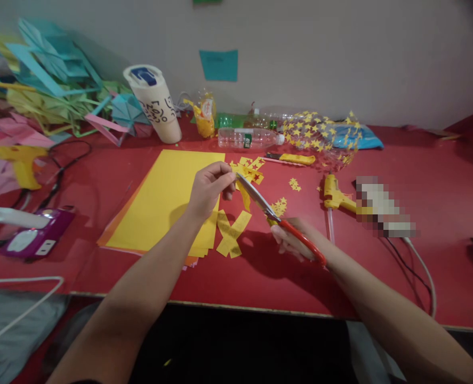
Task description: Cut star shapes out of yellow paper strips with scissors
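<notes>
My left hand (210,189), above the edge of a stack of yellow paper (160,202), pinches a small piece of yellow paper (243,196) that hangs down from the fingertips. Red-handled scissors (274,214) are in my right hand (294,237), their blades pointing up and left to the paper at my left fingertips. Whether the blades are parted is hard to see. Below lie crossed yellow paper strips (230,233). Behind the blades are yellow scraps with star-shaped holes (254,169). Small cut yellow stars lie in piles (295,184) nearby.
A yellow glue gun (333,193) lies at right, near a utility knife (296,159). Behind stand a white tumbler (156,106), a plastic bottle (246,138) and a star-covered clear bottle (312,133). Folded coloured paper shapes (60,69) and a purple power strip (36,234) are at left.
</notes>
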The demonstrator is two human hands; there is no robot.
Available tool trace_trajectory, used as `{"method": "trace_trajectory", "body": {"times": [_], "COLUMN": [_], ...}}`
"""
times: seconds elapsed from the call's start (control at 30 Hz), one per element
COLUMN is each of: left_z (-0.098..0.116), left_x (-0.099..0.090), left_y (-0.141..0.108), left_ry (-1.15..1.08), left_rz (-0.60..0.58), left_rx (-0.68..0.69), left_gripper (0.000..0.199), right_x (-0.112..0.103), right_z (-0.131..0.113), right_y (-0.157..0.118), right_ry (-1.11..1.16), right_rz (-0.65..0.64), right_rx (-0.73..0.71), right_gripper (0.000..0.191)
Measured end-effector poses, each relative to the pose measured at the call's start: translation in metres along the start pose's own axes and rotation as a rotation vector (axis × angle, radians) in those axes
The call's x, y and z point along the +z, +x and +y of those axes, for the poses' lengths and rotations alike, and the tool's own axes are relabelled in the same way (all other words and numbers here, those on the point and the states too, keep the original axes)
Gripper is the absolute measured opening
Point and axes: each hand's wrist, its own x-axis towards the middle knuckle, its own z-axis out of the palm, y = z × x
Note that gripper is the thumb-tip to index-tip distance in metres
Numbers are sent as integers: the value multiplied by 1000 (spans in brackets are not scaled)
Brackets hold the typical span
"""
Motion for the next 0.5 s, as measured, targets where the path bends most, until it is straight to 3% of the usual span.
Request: {"method": "trace_trajectory", "body": {"times": [0.5], "left_z": [-1], "left_x": [-2], "left_y": [1], "left_ry": [-71], "left_rz": [-24], "left_rx": [8], "left_gripper": [13], "right_x": [-2], "right_z": [-5], "right_y": [-2], "right_ry": [34], "right_rz": [-14], "right_rx": [-47], "right_gripper": [48]}}
